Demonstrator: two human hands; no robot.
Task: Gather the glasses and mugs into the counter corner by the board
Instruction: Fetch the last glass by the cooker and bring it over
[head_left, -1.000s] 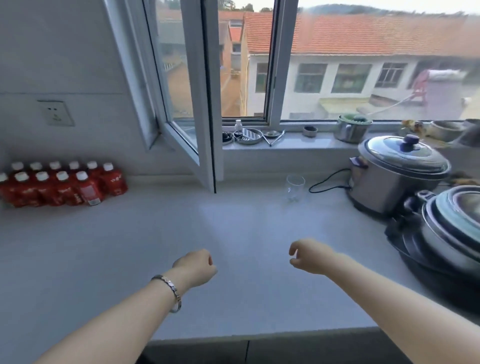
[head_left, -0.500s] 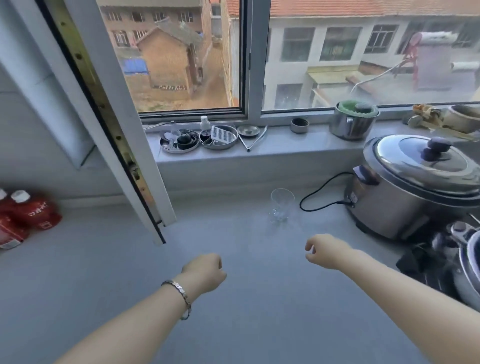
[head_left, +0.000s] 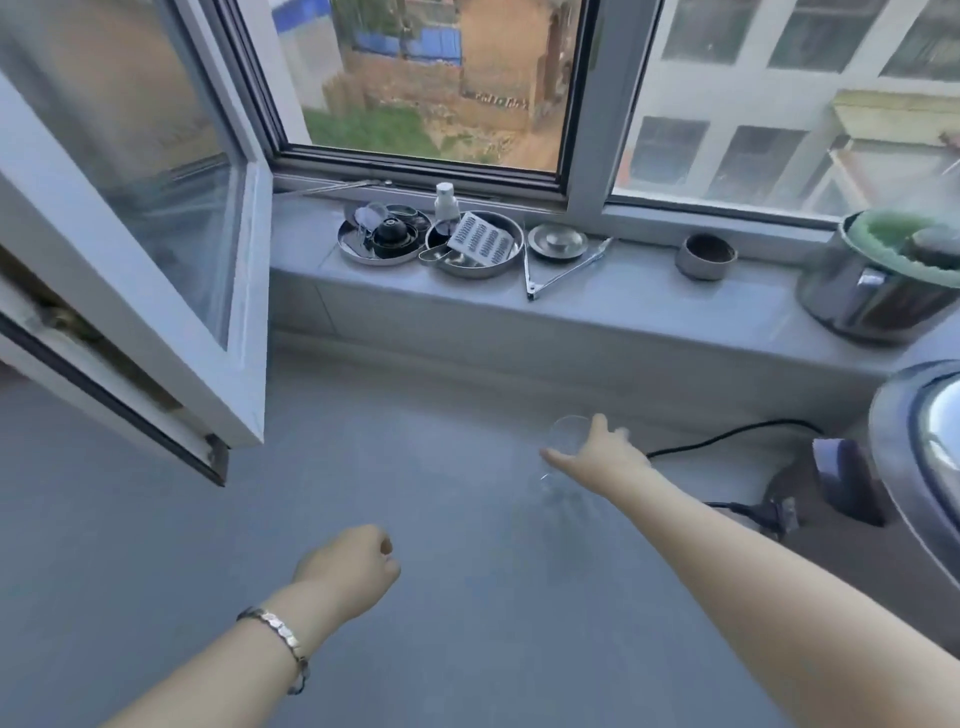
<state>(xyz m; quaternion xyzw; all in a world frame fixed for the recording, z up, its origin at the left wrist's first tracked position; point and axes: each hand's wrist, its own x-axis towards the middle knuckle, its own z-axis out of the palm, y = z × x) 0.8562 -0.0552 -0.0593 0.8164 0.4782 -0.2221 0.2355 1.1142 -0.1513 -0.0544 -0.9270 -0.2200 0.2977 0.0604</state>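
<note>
Right hand (head_left: 597, 457) is no longer a fist over mid-counter. It has reached out to the glass (head_left: 563, 441), thumb on the near side, fingers past the rim on the far side. There's blur there, so I can't tell if the grip has closed. Glass hasn't moved: on the counter (head_left: 415, 519) below the sill (head_left: 623, 306), just left of the cooker (head_left: 924, 441) cord (head_left: 727, 432). Left hand (head_left: 353, 566) is unchanged: curled in a fist, holding nothing, above the counter, bracelet (head_left: 280, 639) on the wrist. View is closer and tilted down. Steel dishes (head_left: 384, 244) and tongs (head_left: 569, 270) are on the sill.
</note>
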